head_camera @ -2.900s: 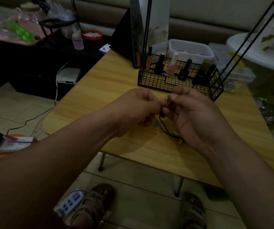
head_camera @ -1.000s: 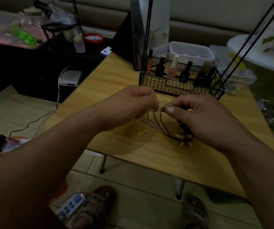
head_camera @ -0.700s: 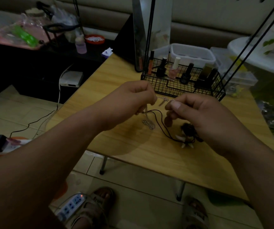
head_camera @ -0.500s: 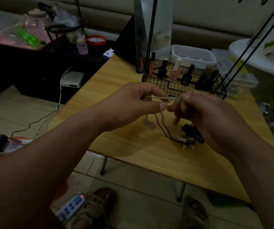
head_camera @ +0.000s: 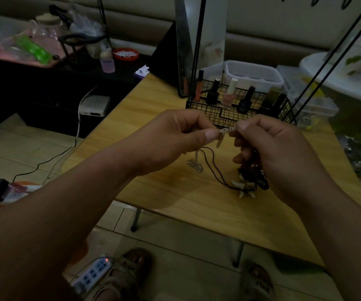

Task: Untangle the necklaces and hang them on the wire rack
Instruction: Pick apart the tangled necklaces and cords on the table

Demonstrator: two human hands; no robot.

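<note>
A short stretch of silver chain (head_camera: pixel 228 129) is pinched between the fingers of the left hand (head_camera: pixel 170 137) and the right hand (head_camera: pixel 284 153) above the counter (head_camera: pixel 197 205), with the rest trailing onto the wood. The black cord (head_camera: pixel 215 170) lies looped beside it, so the untangling is judged unfinished. Nothing is seen hung on the wire rack (head_camera: pixel 210 111) behind, so all the hanging is left.

Both forearms are bare all the way down to the wrists. The left hand (head_camera: pixel 170 140) and the right hand (head_camera: pixel 275 148) are bare as well, the thumbnails cut short and rounded. Each foot wears an open-toed sandal; the left sandal (head_camera: pixel 127 272) and the right sandal (head_camera: pixel 260 283) are greyish-tan, with broad straps carrying dark markings too dim to read
</note>
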